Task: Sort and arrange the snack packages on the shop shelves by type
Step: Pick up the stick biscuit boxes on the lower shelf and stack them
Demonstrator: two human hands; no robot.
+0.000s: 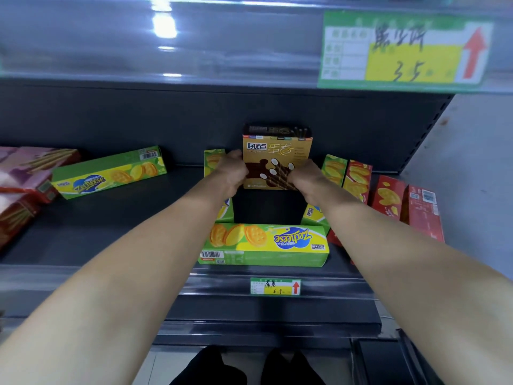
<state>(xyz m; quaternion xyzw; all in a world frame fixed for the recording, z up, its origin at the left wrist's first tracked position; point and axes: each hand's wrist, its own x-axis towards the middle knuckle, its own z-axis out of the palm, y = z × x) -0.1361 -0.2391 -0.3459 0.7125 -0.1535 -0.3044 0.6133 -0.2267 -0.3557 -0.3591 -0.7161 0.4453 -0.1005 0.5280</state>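
Observation:
A tan and brown egg-roll box (pixel 277 154) stands upright at the back middle of the dark shelf (pixel 125 218). My left hand (pixel 231 173) grips its left edge and my right hand (pixel 308 180) grips its lower right side. Green Zecheese cracker boxes surround it: one lies across the front (pixel 263 244), one stands on the left (pixel 212 162), one on the right (pixel 333 169), and one lies apart further left (pixel 111 172). Red cracker boxes (pixel 388 197) stand at the right.
Pink and red stick-biscuit boxes (pixel 25 179) are piled at the far left of the shelf. A price tag (pixel 275 286) hangs on the shelf's front rail. A larger green tag (pixel 402 50) is on the upper shelf edge. Lower shelves and my feet show below.

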